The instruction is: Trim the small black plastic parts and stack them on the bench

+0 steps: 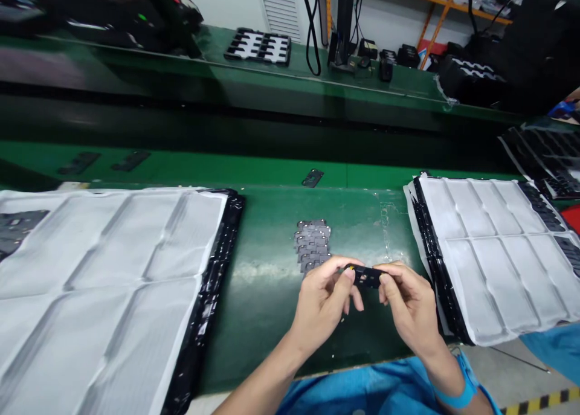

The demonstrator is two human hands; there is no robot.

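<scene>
Between my two hands is a small flat black plastic part with cut-outs, held above the green bench. My left hand pinches its left end, thumb on top, near a small yellow spot. The right end sits between the thumb and fingers of my right hand. Just beyond my left hand lies an overlapping row of similar dark grey parts; its near end is partly hidden by that hand. A single similar part rests farther back, by the bench's far edge.
Stacked black trays under a white compartmented liner stand at left, with another such stack at right. Two dark parts lie on the green strip behind. A black-and-white tray sits on the raised shelf, near hanging cables.
</scene>
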